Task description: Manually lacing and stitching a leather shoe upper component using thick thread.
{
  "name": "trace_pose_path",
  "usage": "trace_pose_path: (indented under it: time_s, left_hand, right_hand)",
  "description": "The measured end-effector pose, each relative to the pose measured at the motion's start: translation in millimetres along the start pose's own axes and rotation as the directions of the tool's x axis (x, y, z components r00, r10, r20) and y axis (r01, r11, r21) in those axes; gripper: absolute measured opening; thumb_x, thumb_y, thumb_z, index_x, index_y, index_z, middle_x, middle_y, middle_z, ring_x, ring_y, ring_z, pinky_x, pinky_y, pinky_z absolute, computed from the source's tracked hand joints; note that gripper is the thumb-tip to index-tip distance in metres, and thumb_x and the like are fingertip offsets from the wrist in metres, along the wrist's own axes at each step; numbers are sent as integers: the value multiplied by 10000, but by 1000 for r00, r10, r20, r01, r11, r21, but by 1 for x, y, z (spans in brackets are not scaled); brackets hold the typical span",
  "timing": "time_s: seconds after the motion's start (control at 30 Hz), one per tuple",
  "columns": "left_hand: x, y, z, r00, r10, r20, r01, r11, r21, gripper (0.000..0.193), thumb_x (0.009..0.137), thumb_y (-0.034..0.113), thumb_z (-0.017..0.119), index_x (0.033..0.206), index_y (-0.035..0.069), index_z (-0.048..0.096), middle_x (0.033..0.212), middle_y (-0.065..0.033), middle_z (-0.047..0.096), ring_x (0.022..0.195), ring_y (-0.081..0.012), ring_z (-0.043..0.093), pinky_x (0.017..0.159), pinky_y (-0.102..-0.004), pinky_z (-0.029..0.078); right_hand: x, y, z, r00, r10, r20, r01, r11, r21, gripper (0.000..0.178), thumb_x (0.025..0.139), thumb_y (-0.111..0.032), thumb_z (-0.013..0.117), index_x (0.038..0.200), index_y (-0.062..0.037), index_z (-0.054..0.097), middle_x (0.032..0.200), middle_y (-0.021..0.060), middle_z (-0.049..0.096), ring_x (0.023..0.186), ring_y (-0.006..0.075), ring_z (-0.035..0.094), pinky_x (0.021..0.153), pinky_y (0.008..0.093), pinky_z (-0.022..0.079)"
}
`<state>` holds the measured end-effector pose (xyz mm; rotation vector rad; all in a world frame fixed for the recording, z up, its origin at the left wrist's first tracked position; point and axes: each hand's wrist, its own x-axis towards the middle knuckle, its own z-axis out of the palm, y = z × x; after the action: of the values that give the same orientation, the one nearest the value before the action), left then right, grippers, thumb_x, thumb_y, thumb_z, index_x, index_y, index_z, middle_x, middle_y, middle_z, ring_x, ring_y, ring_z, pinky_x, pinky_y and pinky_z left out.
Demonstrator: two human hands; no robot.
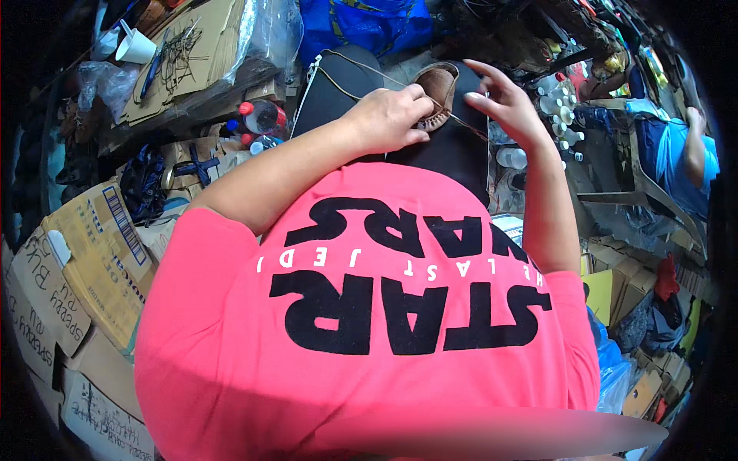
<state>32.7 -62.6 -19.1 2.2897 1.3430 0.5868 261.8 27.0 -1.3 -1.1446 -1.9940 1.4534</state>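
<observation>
A brown leather moccasin-style shoe piece (438, 83) with a row of stitches along its lower edge rests on my dark-clad lap. My left hand (388, 119) is closed on its left edge, fingers curled over the leather. To the right of the shoe piece my right hand (511, 107) is raised, thumb and fingers apart, with nothing visible between them. A thin thread (466, 125) trails from the stitched edge toward the lower right. Another pale cord (361, 65) runs from my left knee across to the shoe piece. The inner side of the leather is partly hidden by my left fingers.
Left are a cardboard stack (219, 50) with dark cords, red-capped bottles (265, 117) and cardboard boxes (100, 253). A blue bag (369, 27) lies ahead. Several small bottles (557, 107) stand at right; beyond them is a person in blue (684, 169).
</observation>
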Motion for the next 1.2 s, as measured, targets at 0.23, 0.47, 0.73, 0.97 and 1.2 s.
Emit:
trace_pose_path:
  time_s: [0.23,0.47,0.73,0.97,1.2]
  left_hand:
    - [3,-18,3,981,193,0,-190,967,-169,272,741,204,712,928,59,579,924,-109,583,815,-307,603,708,-386,488]
    - [-6,-21,-1,972,223,-68,-212,967,145,324,764,370,690,967,130,611,946,-73,601,841,-263,614,731,-395,456]
    - [-5,-18,-5,986,143,79,-162,926,341,387,799,518,596,850,136,629,815,-64,601,738,-221,607,654,-362,426]
    - [-3,4,9,993,109,41,-116,928,353,426,826,515,561,731,103,612,647,-90,598,612,-244,610,621,-360,452]
    - [-7,-6,-13,974,-34,222,27,999,36,446,787,485,627,873,50,680,887,-137,639,867,-307,618,778,-388,488]
  right_hand:
    - [21,6,16,999,49,18,-41,949,-312,394,790,-312,717,1042,-15,652,862,121,665,757,167,615,727,293,483]
    - [15,12,19,998,-42,43,53,953,-298,352,792,-291,731,921,14,614,809,39,508,761,132,483,682,272,413]
    - [3,-16,21,998,34,-60,-58,886,-459,387,765,-345,739,873,16,650,774,119,606,691,178,584,635,309,461]
    - [13,-5,13,991,127,-31,-130,920,-369,323,776,-317,719,857,-10,664,704,126,637,631,157,589,605,312,461]
    - [22,6,44,973,-128,-194,34,904,-426,328,763,-301,733,822,5,631,697,124,624,618,175,567,609,316,458]
